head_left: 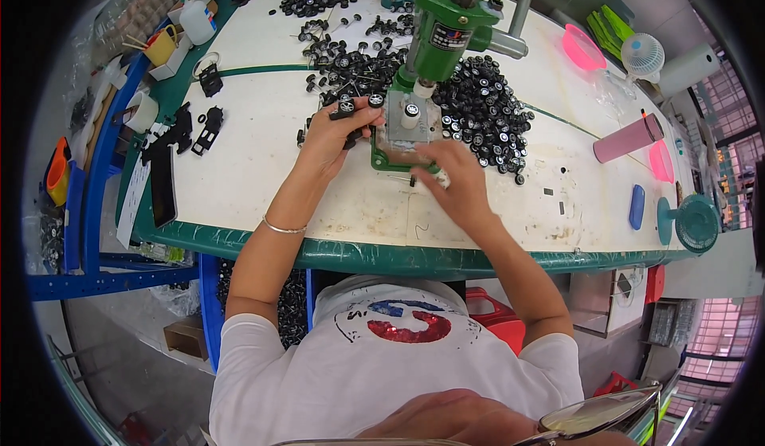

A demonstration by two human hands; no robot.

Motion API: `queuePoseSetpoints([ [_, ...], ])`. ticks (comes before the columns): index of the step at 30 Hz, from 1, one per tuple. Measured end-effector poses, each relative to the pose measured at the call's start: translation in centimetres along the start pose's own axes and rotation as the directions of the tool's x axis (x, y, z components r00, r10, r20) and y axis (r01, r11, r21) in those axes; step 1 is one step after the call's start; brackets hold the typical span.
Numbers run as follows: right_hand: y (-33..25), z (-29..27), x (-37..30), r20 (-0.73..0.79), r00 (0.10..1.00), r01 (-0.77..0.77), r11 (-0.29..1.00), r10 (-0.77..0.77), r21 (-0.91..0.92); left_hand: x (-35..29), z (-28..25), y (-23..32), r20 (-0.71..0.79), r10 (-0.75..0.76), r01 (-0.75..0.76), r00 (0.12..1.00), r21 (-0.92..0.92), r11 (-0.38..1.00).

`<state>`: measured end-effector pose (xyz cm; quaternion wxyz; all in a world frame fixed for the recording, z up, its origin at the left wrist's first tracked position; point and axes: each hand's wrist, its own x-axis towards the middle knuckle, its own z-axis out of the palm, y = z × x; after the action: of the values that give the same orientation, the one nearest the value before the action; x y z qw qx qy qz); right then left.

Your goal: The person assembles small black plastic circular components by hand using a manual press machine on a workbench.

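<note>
A green bench press [438,44] stands at the middle of the table, its ram over a grey metal plate [398,131]. On that plate sits a white round holder with a small black toy wheel [411,111] on top. My left hand [325,142] is closed around several toy wheels [345,107], with one wheel [375,101] at its fingertips beside the plate. To the right of the press base, my right hand [460,179] has thumb and fingers apart, slightly blurred, with nothing visible in it. A small axle piece [413,180] lies by its thumb.
A heap of black wheels [486,115] lies right of the press; wheels with axles [358,68] spread behind it. Black plastic chassis parts [209,130] and a phone [163,185] are at left. A pink tumbler [628,138], blue case [637,207] and green fan [696,223] stand right.
</note>
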<state>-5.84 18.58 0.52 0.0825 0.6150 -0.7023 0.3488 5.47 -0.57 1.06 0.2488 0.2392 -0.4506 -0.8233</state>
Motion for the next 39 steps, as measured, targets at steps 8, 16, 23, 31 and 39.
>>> queuePoseSetpoints([
  [8,3.4,1.7,5.1,-0.024,0.979,-0.190,0.955,0.201,0.226,-0.7,0.5,-0.5,-0.001,0.053,-0.053,0.999,-0.024,0.998],
  [16,5.1,2.3,5.6,0.104,0.896,-0.404,0.695,0.431,0.594,-0.8,-0.8,-1.0,0.031,0.050,-0.049,0.998,-0.025,0.999],
  [23,5.3,1.4,7.0,0.375,0.723,-0.652,0.393,0.581,0.648,-0.8,-0.6,-1.0,0.034,0.049,-0.049,0.998,-0.024,0.999],
  [31,4.1,0.7,7.6,0.441,0.705,-0.694,0.409,0.556,0.593,-0.5,0.5,-0.6,0.047,0.053,-0.054,0.997,0.017,0.998],
  [39,4.7,1.1,7.6,0.433,0.706,-0.682,0.373,0.561,0.629,0.2,1.3,-0.5,0.049,0.051,-0.053,0.997,0.046,0.998],
])
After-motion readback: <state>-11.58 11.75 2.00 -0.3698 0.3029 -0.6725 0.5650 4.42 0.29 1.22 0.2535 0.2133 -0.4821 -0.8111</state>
